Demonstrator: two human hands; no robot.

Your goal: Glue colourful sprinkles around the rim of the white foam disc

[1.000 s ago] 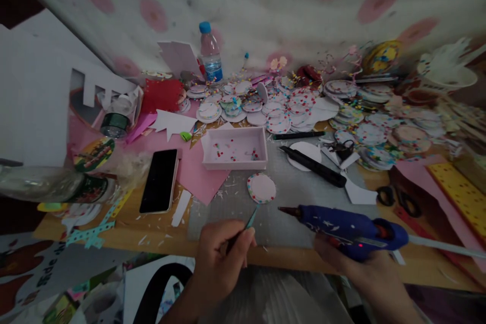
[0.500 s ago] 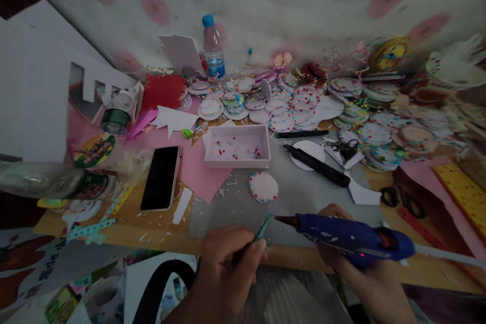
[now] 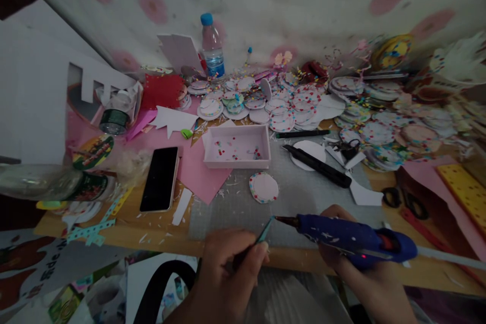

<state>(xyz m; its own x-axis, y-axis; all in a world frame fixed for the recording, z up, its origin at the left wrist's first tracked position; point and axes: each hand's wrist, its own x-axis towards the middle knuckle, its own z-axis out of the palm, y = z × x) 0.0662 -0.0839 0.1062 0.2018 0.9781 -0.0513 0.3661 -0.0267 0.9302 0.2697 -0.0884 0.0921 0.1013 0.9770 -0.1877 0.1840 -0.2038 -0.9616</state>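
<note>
Pinched between the thumb and fingers of my left hand [image 3: 235, 268] is a pair of thin pointed teal tweezers [image 3: 265, 233], tip upward; whether a tiny piece sits at the tip is too small to tell. My right hand [image 3: 353, 268] grips a blue hot glue gun [image 3: 341, 238], its red light lit and a glue stick [image 3: 448, 257] trailing from the back. The dark nozzle meets or nearly meets the tweezers' tip. Just beyond lies a white paper disc [image 3: 263, 187] edged with small coloured decorations. Behind it stands a shallow white box [image 3: 237, 163] with small red bits inside.
A grey cutting mat [image 3: 220, 217] lies beneath. Around it are a phone [image 3: 160, 179], a box cutter [image 3: 317, 164], a black pen [image 3: 302, 134] and scissors [image 3: 406, 202]. Many decorated discs [image 3: 281, 116] pile up behind, near a water bottle [image 3: 212, 50]. Plastic bottles [image 3: 76, 185] lie left.
The tweezers' tip has come closer to the glue gun's nozzle, closing the small gap. Both hands otherwise stay nearly where they were.
</note>
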